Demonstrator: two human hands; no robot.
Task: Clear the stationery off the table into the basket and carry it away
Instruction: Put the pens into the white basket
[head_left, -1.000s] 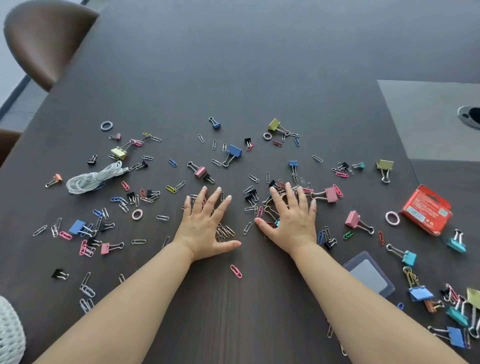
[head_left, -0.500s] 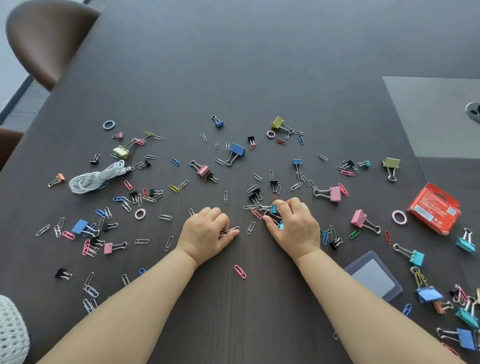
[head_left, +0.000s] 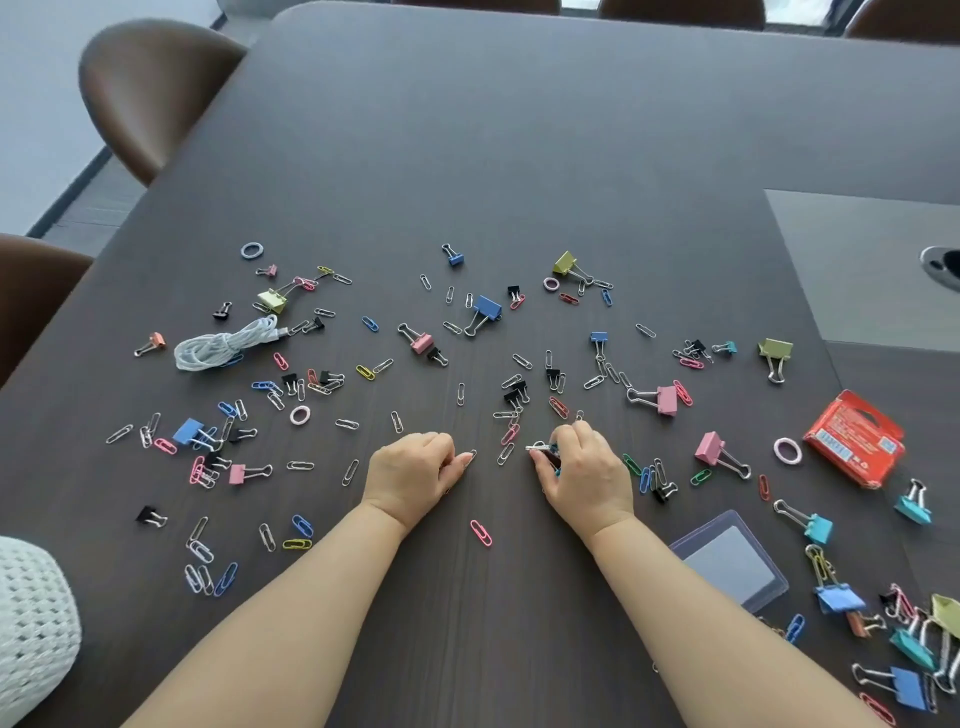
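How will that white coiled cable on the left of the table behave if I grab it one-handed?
Likely floppy: the white cable lies in loose loops, so it may sag or uncoil if lifted by one strand. It looks light and should slide easily across the table.

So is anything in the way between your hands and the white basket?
Nothing tall does. The white basket sits at the near left corner; between it and the left hand lie only flat loose paper clips. The right hand, gripping clips, has the left forearm on its path.
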